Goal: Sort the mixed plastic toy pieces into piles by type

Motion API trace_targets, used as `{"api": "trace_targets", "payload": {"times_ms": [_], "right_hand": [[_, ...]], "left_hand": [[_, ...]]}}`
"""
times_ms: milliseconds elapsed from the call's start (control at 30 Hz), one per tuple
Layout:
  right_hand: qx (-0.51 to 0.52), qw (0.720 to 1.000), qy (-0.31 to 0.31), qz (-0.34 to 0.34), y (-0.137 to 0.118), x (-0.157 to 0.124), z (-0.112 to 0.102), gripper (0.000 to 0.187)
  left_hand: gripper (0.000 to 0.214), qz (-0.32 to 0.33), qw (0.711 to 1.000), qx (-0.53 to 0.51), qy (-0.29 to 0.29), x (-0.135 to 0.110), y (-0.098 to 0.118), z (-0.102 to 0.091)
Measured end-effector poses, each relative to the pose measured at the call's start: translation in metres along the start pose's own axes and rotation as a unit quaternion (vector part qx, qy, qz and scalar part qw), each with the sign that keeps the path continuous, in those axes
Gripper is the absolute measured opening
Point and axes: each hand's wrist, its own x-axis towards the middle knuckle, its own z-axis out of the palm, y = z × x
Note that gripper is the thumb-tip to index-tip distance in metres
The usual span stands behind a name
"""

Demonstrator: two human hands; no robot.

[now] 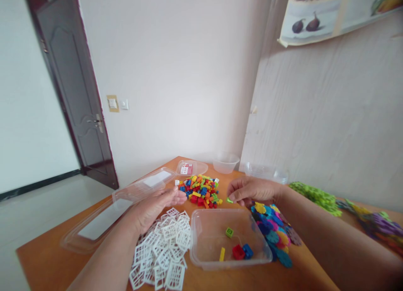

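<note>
My right hand [248, 189] is closed in a pinch at a small lime-green toy brick [230, 200], just right of a heap of mixed building bricks [200, 191]. Fingers stretched out and together, my left hand [162, 202] hovers at the heap's left side and holds nothing. Below the heap, a clear plastic container [208, 240] stands with a green brick [229, 232], a red brick [238, 252], a blue brick [248, 251] and a thin yellow piece [222, 254] inside. White plastic window-frame pieces [163, 249] are piled under my left forearm.
Colourful flower-shaped pieces [277, 234] lie right of the container, with bright green pieces [315, 195] farther right. Clear lids [103, 219] rest along the table's left side. A round clear bowl [226, 163] and stacked clear containers [266, 171] stand near the wall.
</note>
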Motion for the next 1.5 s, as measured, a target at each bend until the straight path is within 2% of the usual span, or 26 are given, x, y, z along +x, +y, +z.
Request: {"api": "trace_targets", "payload": {"times_ms": [33, 100, 200, 267, 367, 500, 633, 833, 967, 1067, 1133, 1200, 1233, 1367, 1500], "right_hand": [[-0.002, 1.000, -0.019, 0.006, -0.001, -0.003, 0.000, 0.027], [-0.003, 1.000, -0.015, 0.010, -0.001, -0.003, 0.000, 0.028], [-0.020, 0.997, 0.068, 0.001, 0.006, 0.009, 0.003, 0.024], [-0.083, 0.990, 0.113, -0.009, 0.015, 0.022, 0.004, 0.020], [-0.214, 0.965, 0.151, -0.026, 0.026, 0.040, 0.007, 0.020], [-0.311, 0.939, 0.145, -0.021, 0.027, 0.047, 0.014, 0.027], [-0.342, 0.928, 0.146, -0.001, 0.017, 0.045, 0.021, 0.019], [-0.331, 0.931, 0.151, 0.012, 0.023, 0.042, 0.014, 0.008], [-0.180, 0.969, 0.167, 0.009, 0.013, 0.024, 0.011, 0.017], [-0.050, 0.992, 0.115, 0.001, -0.002, 0.003, 0.011, 0.027], [-0.018, 0.998, 0.052, 0.001, -0.010, -0.007, 0.011, 0.032], [-0.017, 1.000, 0.012, -0.005, -0.014, -0.010, 0.010, 0.034], [-0.021, 1.000, 0.012, -0.013, -0.015, -0.008, 0.010, 0.034], [-0.062, 0.992, 0.088, -0.061, -0.012, 0.018, 0.014, 0.030], [-0.204, 0.964, 0.151, -0.079, -0.006, 0.052, 0.023, 0.031]], "left_hand": [[0.054, -0.002, 1.000, 0.000, 0.003, 0.000, 0.000, 0.000], [0.054, -0.004, 1.000, -0.002, 0.006, 0.000, 0.000, 0.000], [0.054, -0.005, 1.000, -0.007, -0.002, -0.002, 0.004, 0.001], [0.055, -0.007, 1.000, -0.004, -0.007, -0.004, 0.008, 0.002], [0.055, -0.011, 1.000, 0.004, -0.007, -0.004, 0.011, 0.002], [0.053, -0.010, 1.000, 0.002, -0.001, -0.002, 0.006, 0.001], [0.052, -0.009, 1.000, -0.002, 0.009, 0.000, 0.001, 0.000], [0.052, -0.005, 1.000, -0.001, 0.007, 0.000, 0.000, -0.001], [0.053, -0.006, 1.000, -0.003, 0.007, 0.000, -0.001, -0.001], [0.053, -0.004, 1.000, -0.004, 0.011, 0.001, -0.002, -0.001], [0.052, -0.006, 1.000, -0.004, 0.010, 0.001, -0.003, -0.001], [0.053, -0.009, 1.000, -0.003, 0.007, 0.002, -0.003, -0.001], [0.053, -0.008, 1.000, -0.002, 0.005, 0.002, -0.002, -0.001], [0.053, 0.004, 1.000, -0.001, 0.000, 0.000, 0.000, 0.001], [0.054, 0.015, 1.000, 0.005, -0.006, -0.001, 0.001, 0.001]]}}
